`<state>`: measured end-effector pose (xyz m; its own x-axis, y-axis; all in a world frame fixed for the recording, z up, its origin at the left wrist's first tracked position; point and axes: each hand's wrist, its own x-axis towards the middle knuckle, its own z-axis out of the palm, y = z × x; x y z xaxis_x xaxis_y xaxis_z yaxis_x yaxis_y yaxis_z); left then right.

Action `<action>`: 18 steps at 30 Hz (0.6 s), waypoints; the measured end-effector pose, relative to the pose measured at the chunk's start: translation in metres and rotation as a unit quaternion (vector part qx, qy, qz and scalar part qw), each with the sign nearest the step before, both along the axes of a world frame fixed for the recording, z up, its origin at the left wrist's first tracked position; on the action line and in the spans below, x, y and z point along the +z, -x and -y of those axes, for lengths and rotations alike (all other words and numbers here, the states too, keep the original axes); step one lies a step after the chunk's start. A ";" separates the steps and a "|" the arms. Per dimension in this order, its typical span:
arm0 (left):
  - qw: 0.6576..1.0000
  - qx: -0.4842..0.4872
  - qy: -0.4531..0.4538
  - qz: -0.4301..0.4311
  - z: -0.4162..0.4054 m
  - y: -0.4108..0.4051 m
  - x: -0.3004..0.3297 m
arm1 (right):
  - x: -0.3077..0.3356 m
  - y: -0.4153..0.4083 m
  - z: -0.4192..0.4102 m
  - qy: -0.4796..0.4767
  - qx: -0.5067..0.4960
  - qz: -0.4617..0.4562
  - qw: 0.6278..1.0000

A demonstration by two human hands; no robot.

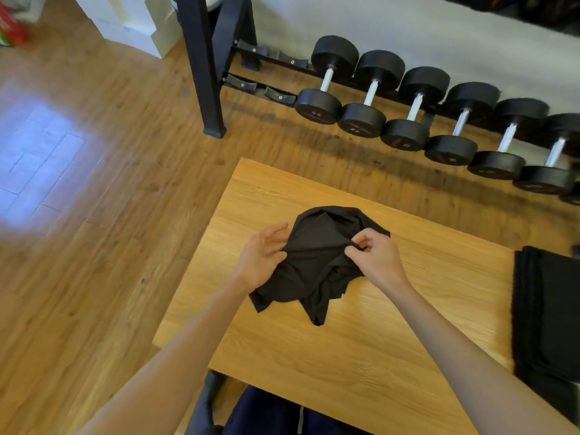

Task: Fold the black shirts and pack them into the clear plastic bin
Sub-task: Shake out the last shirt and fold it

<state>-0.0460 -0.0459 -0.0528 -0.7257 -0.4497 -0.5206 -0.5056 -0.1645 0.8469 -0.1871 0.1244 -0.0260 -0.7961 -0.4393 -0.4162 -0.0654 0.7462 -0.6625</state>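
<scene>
Shirt [317,262], black, crumpled, mid wooden table [361,350]. My right hand [375,257] pinches fabric fold; my left hand [262,255] grips shirt's left edge. Folded black stack [549,309] at table's right edge.

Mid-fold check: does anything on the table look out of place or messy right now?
Only the black shirt itself: it lies bunched and creased mid-table, not spread flat, with the left hand and right hand pinching it. The dark folded stack at the right edge looks tidy. No clear bin is in view.
</scene>
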 end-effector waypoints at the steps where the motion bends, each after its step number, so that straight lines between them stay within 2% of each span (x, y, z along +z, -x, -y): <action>1: 1.000 -0.001 -0.002 -0.007 -0.004 0.005 0.001 | 0.002 0.003 -0.009 0.009 -0.023 0.019 1.000; 4: 0.998 -0.022 0.048 -0.016 -0.014 0.017 0.000 | 0.007 0.012 -0.038 0.044 -0.092 0.072 0.992; 7: 0.999 0.016 0.022 -0.022 -0.024 0.027 0.002 | 0.014 0.019 -0.063 0.069 -0.116 0.063 0.989; 9: 0.998 0.028 0.056 -0.009 -0.029 0.035 0.005 | 0.019 0.022 -0.076 0.085 -0.127 0.059 0.986; 12: 0.992 -0.020 0.121 0.001 -0.041 0.042 0.010 | 0.027 0.023 -0.092 0.124 -0.116 0.057 0.984; 18: 0.975 -0.150 0.162 -0.001 -0.071 0.042 0.014 | 0.025 0.016 -0.118 0.144 -0.041 0.063 0.987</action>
